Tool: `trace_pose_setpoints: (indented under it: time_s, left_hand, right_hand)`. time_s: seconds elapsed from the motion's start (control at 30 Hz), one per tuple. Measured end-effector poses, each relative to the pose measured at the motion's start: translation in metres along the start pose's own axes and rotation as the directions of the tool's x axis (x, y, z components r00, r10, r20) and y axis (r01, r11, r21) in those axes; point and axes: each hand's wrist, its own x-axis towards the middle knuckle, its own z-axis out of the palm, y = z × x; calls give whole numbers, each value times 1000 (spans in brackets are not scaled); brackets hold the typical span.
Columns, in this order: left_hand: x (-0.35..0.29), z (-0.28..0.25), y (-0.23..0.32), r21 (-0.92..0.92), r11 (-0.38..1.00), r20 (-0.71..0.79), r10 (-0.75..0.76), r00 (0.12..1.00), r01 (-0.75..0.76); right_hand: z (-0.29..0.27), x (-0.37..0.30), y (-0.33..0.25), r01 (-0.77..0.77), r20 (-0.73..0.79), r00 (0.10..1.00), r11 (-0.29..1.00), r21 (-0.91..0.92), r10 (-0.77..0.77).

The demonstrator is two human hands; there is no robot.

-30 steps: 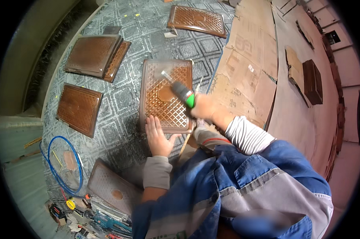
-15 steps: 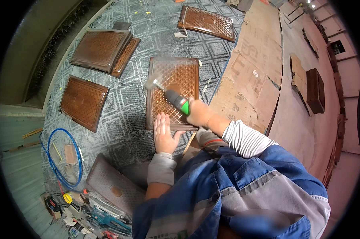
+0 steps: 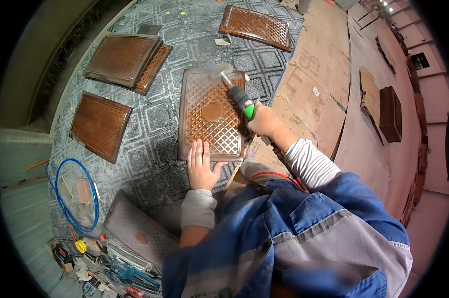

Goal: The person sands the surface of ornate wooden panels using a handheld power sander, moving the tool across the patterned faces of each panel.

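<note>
A brown rectangular panel [image 3: 212, 111] with a raised diamond lattice and a plain central medallion lies on the patterned cloth. My left hand [image 3: 201, 166] rests flat on the panel's near edge, fingers spread forward and thumb out to the right. In my right hand [image 3: 264, 120] is a grey-and-green handheld power drill [image 3: 241, 99], its fingers wrapped round the body. A blurred round wheel [image 3: 223, 71] at the drill's tip is over the panel's far right corner. The panel's far left part looks hazy and paler than its shiny near right part.
Similar panels lie at the left [image 3: 100, 126], stacked at the far left [image 3: 122, 57], and at the far right [image 3: 257, 27]. A dusty grey panel [image 3: 140, 231], a coiled blue hose [image 3: 60, 198] and a teal power tool [image 3: 130, 273] sit near left. Flattened cardboard [image 3: 309, 74] borders the right.
My right hand has moved the drill right and away from me, from the panel's left side to its far right corner. My left hand keeps its place on the near edge.
</note>
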Motion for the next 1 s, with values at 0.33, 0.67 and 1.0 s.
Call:
trace_pose_setpoints:
  time_s: [0.33, 0.67, 1.0]
  left_hand:
    - [2, -1, 1, -12, 1000, -20, 6, 1000, -6]
    - [0, 1, 1, -18, 1000, -30, 21, 999, -21]
    - [1, 0, 2, 23, 999, -43, 36, 998, -35]
  right_hand:
    - [31, -11, 11, -32, 121, 992, 999, -27, 35]
    - [20, -36, -13, 31, 240, 971, 998, -56, -17]
    - [40, -42, -12, 109, 296, 951, 993, -44, -92]
